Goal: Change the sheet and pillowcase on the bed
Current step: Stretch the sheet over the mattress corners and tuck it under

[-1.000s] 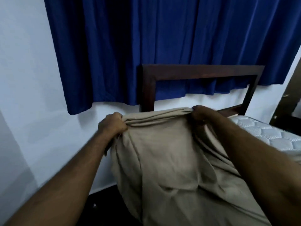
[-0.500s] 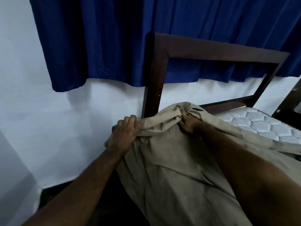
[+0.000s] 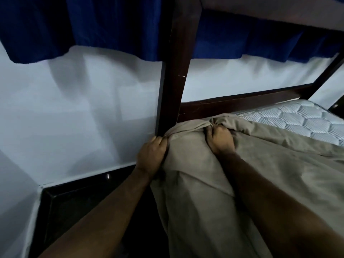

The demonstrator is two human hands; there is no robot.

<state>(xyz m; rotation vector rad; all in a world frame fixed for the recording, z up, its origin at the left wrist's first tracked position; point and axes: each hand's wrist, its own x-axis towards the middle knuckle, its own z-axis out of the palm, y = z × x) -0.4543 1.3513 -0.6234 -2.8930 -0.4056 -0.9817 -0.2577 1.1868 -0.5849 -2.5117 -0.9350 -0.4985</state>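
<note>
at mattress corner, left hand (image 3: 151, 158) and right hand (image 3: 221, 139) both gripping bunched sheet (image 3: 195, 183)

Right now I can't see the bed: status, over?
Left hand and right hand both grip beige fabric sheet at mattress corner. Quilted white mattress partly bare. Dark wooden bedpost close.

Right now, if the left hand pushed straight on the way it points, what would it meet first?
Probably the dark headboard post: the left hand, gripping the beige sheet, has its knuckles right at the post's base, though depth is unclear.
</note>
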